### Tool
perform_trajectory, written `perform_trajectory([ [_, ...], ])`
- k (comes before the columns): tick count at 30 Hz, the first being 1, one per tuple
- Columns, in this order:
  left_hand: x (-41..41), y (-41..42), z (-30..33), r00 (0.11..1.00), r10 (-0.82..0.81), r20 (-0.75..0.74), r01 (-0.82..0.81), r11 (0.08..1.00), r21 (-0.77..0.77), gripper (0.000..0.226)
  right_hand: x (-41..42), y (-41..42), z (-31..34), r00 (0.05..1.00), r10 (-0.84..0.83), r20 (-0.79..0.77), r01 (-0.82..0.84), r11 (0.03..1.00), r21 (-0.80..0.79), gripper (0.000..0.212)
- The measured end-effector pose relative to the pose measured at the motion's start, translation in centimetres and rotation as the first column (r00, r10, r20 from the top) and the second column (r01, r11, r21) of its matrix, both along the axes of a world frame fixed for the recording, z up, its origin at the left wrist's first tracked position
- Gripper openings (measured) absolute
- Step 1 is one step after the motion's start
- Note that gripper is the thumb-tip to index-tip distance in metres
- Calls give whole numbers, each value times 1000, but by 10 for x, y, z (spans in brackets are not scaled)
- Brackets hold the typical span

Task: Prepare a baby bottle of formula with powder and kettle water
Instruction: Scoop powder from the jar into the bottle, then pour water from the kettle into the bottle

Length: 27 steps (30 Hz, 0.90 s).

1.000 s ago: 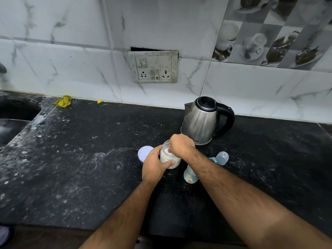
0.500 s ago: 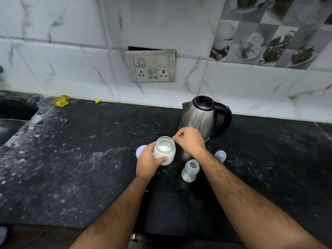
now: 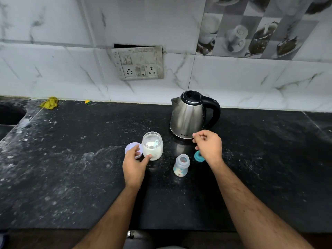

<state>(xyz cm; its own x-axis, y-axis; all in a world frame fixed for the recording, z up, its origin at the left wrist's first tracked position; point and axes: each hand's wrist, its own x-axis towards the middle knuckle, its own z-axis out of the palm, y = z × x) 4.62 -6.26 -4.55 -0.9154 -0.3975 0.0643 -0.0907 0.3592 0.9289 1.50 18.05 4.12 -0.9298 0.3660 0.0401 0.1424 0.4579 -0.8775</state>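
Left hand (image 3: 133, 165) rests relaxed, thumb touching the open powder jar (image 3: 152, 146). Right hand (image 3: 209, 146), fingers loosely curled and empty, hovers beside the baby bottle (image 3: 181, 165).

The one camera sat on my head, looking forward and steeply down over a black stone counter (image 3: 71, 177) toward the marble-tiled wall (image 3: 53, 69) behind it, with its switch plate (image 3: 138, 62) close to the middle of the upper frame. It was a wide-angle view, near enough that both my forearms ran in from the bottom edge and my left hand (image 3: 134, 164) and right hand (image 3: 209, 146) lay near the centre. The kettle (image 3: 188, 117) stood just beyond them, and a sink edge (image 3: 10, 114) showed at far left.
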Motion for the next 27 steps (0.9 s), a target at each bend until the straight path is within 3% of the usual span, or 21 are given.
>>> perform_trajectory([
  [2,14,9,-7,999,17,-45,-17,1000,-3,41,5,13,-4,999,-40,-13,40,999,-30,21],
  [5,28,31,-15,993,-114,-31,115,993,36,42,9,29,-12,997,-76,-11,76,995,-59,17],
  [8,31,53,-20,955,-293,37,292,955,45,62,10,40,-20,996,-88,6,88,994,-59,13],
  [12,24,75,-23,904,-411,113,408,911,55,94,9,50,-28,994,-106,-5,105,993,-56,9],
  [16,14,91,-20,880,-459,125,450,888,94,102,-1,66,-31,993,-110,-37,109,994,-25,6],
  [21,9,102,-18,894,-431,122,420,901,106,58,-36,93,-23,998,-59,12,59,998,-6,41],
  [27,10,110,-20,907,-403,121,389,913,125,49,-93,115,-5,994,73,77,-68,995,-72,83],
])
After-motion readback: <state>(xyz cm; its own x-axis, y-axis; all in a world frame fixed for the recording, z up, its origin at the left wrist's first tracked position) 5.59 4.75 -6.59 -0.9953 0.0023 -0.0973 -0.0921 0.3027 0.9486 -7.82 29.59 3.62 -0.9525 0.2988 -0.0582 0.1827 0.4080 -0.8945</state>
